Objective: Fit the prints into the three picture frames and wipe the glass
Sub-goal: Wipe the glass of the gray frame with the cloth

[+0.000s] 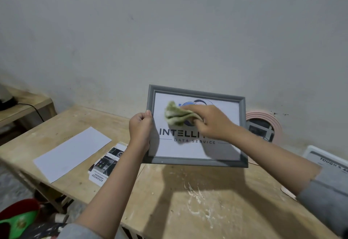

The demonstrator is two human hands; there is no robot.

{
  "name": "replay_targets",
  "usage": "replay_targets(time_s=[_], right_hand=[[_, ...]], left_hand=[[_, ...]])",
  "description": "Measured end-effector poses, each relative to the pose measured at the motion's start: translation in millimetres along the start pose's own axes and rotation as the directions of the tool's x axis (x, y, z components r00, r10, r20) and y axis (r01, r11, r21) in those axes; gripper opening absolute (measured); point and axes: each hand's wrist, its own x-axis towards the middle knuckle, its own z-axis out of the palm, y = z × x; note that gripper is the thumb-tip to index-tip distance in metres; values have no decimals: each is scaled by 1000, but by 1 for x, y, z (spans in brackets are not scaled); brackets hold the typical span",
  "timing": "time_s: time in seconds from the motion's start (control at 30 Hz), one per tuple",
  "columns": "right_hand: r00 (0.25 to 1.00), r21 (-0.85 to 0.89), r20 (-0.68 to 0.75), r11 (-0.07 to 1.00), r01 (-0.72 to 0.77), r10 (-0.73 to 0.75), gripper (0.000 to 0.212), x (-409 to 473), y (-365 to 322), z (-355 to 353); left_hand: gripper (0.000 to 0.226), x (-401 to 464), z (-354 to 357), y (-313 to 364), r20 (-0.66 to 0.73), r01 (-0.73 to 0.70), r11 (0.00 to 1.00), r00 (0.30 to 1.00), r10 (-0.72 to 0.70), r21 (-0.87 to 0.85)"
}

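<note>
A grey picture frame [197,162] is held up tilted above the wooden table [169,197], with a white logo print behind its glass. My left hand [140,128] grips the frame's left edge. My right hand [211,121] presses a crumpled green cloth [176,116] against the glass, over the logo. A pink round frame [263,115] leans at the wall behind. A white frame [327,160] with a print in it lies at the right edge. On the left of the table lie a blank white sheet [72,153] and a printed leaflet [106,164].
A lower wooden bench [26,105] with a black cable stands at the far left. Red and green plastic items [18,218] sit on the floor at the bottom left. The grey wall runs close behind the table. White plaster smears mark the tabletop.
</note>
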Motion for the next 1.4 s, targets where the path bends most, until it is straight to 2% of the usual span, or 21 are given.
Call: replay_targets(time_s=[0.07,0.13,0.27,0.37,0.5,0.63,0.77,0.87,0.93,0.97,1.03,1.07,1.13,1.2,1.27,1.33,1.4], right_hand=[[996,-256,-38,964,67,-79,64,12,12,-1],[989,-443,5,887,132,-144,68,19,22,5],[963,-511,72,819,259,-260,70,7,27,27],[939,-474,94,815,333,-330,67,-13,21,45],[913,-401,161,821,407,-374,63,-43,16,70],[892,-273,218,853,445,-396,60,-60,10,86],[931,7,245,960,278,-272,57,-70,2,89],[934,186,318,976,108,-164,45,-61,-10,71],[952,231,280,971,57,-122,46,-49,-12,58],[972,208,210,977,58,-102,50,-42,-11,51],[992,52,7,991,125,-126,57,-23,-2,41],[982,-58,-78,985,165,-169,57,-12,4,38],[952,-262,-159,940,216,-263,64,11,15,35],[936,-408,-124,877,253,-328,68,28,24,33],[929,-499,-73,820,281,-363,59,35,27,38],[926,-517,-39,800,303,-376,51,32,28,47],[924,-471,8,814,341,-383,52,26,26,56]], left_hand=[[41,-2,3,0,25,-4,1000,1000,4,-6],[41,-3,5,0,51,-3,1000,999,4,-25],[40,-5,2,-3,75,22,999,997,-18,-45],[39,-5,-2,-6,81,12,1000,997,-10,-17],[27,-3,-5,-10,66,38,999,997,-37,-18],[30,2,-8,-17,59,79,997,995,-78,-21],[37,6,-8,-19,40,88,996,995,-87,-7],[42,8,-9,-19,22,86,996,996,-86,-2],[39,9,-9,-18,14,96,995,995,-96,-11],[37,9,-9,-18,13,99,995,995,-99,-17],[35,6,-8,-19,23,87,995,996,-87,-38],[33,4,-6,-19,34,80,996,996,-79,-47],[26,-2,0,-21,53,70,996,996,-68,-57],[25,-8,5,-21,65,55,997,997,-52,-58],[27,-11,7,-21,60,50,996,997,-46,-70],[28,-11,6,-22,59,47,993,997,-41,-112],[25,-10,3,-22,66,36,989,997,-27,-140]])
